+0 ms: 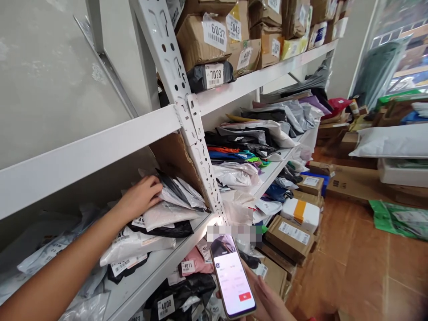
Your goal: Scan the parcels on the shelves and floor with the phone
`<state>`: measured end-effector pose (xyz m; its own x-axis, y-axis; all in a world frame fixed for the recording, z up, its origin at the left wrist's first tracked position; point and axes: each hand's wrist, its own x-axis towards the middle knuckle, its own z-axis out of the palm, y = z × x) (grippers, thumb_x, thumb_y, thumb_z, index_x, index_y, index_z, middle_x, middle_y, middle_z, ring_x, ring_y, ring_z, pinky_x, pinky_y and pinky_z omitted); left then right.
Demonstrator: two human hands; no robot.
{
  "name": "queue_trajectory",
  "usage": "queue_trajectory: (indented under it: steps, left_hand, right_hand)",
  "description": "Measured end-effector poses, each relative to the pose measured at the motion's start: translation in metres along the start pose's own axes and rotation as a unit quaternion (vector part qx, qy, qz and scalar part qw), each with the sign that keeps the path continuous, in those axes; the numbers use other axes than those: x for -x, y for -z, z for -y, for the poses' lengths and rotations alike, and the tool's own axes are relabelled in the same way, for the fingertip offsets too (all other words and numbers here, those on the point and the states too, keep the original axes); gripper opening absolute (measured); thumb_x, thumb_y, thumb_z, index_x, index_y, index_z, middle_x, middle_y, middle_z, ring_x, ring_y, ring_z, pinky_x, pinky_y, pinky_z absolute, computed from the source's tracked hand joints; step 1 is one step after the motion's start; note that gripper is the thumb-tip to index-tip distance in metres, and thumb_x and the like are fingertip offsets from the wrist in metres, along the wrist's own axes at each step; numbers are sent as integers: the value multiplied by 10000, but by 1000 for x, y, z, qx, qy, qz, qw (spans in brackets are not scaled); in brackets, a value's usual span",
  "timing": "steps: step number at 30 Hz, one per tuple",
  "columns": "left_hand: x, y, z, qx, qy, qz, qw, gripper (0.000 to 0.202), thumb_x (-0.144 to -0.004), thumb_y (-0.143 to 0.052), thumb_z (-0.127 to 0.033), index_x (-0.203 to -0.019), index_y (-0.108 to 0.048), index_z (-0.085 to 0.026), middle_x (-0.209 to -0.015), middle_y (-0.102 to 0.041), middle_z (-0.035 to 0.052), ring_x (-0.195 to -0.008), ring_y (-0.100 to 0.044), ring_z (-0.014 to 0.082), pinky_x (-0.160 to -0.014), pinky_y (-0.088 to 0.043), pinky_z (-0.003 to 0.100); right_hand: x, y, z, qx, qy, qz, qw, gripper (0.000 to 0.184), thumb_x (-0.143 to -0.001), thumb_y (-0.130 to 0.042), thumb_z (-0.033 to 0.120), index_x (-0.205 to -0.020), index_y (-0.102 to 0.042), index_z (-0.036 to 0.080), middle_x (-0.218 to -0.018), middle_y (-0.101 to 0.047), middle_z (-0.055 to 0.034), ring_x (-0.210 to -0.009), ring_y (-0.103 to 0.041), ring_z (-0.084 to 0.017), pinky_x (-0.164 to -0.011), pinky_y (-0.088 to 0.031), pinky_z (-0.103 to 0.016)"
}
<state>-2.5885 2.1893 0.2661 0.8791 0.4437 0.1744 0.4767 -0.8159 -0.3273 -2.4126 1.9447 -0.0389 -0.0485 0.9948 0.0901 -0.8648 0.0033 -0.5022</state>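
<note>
One shelf [160, 269] holds parcels [172, 215] — left fingers [154, 183] touching some, pinch unclear — right fingers [254, 281] clasping a phone [233, 281].

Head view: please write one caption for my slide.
Left hand at grey and white plastic parcels on a white metal shelf; right hand holding a lit rectangular smartphone.

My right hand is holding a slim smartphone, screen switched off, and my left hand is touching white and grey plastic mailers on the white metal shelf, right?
No: the head view shows the slim smartphone with its screen lit. The rest holds: your right hand has it, and your left hand touches white and grey plastic mailers on the white metal shelf.
</note>
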Motion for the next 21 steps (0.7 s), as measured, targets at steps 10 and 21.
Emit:
queue_trajectory:
  steps: [10,21]
  left_hand:
    - [-56,4,-4,144,117,105,977,297,-825,-508,-430,-680,-590,-184,-696,-637,27,-672,-570,177,-613,-361,270]
    - [-87,-8,42,229,82,193,951,471,-729,-549,-639,-748,-697,-192,-818,-712,31,-795,-613,221,-706,-440,278]
  right_hand:
    - [-1,-18,23,6,-4,41,999,868,-744,-608,756,-1451,-444,278,-1261,-674,-142,-958,-716,-365,-847,-523,-490]
    - [-95,-123,61,12,-137,206,969,751,-811,-566,719,-1375,-396,254,-1059,-724,-97,-851,-735,-265,-597,-576,-316]
